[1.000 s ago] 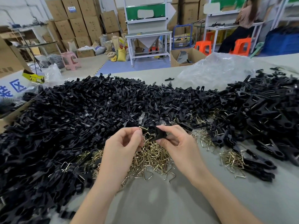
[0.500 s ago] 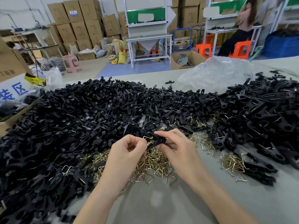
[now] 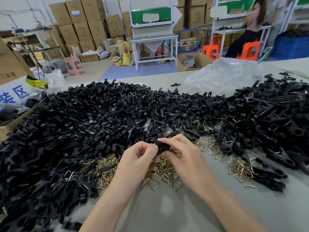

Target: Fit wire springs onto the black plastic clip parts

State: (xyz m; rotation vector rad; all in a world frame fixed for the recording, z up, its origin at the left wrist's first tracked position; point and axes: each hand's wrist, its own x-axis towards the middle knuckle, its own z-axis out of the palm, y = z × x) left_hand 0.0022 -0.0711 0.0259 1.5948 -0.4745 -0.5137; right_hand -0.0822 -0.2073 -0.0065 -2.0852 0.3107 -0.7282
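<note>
We see a black clip part (image 3: 163, 147) held just above the table (image 3: 167, 213), near the middle, pinched from both sides. The right hand (image 3: 185, 157) grips its right end with curled fingers and thumb, and the left hand (image 3: 139, 158) pinches its left end with the fingertips bunched together. A glint of gold wire shows at the left fingertips, but we cannot tell whether it is a spring being held. Directly under the hands lies a loose heap of gold wire springs (image 3: 164, 172), with a smaller heap (image 3: 240, 166) to the right. A big pile of black clip parts (image 3: 80, 124) fills the left and far side, and another pile of black clips (image 3: 277, 118) lies on the right. Beyond them sits a crumpled clear plastic bag (image 3: 224, 76).
</note>
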